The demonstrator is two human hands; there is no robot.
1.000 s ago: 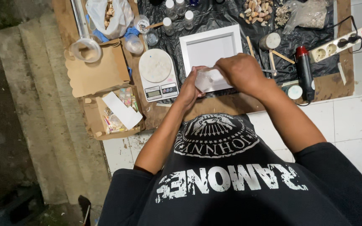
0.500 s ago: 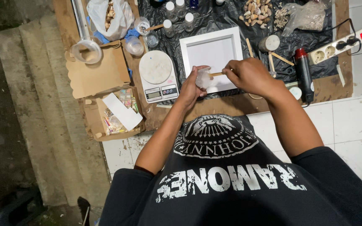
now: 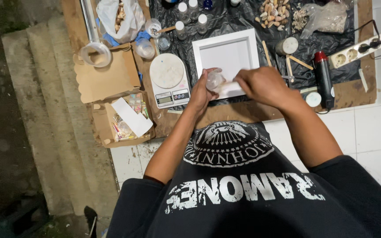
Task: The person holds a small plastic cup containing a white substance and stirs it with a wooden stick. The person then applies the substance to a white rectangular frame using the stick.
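Clear rounded cup (image 3: 215, 80) gripped in left hand (image 3: 201, 92), thin wooden stick (image 3: 228, 83) pinched by right hand (image 3: 261, 86), square white frame (image 3: 226, 55) beneath

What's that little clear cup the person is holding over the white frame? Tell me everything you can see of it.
The small cup looks like clear plastic, round and see-through, with something pale inside that I cannot make out. The left hand grips it from the side and holds it tilted above the lower edge of the white frame. A thin pale stick, pinched in the right hand, reaches into or against it. The cup touches nothing else.
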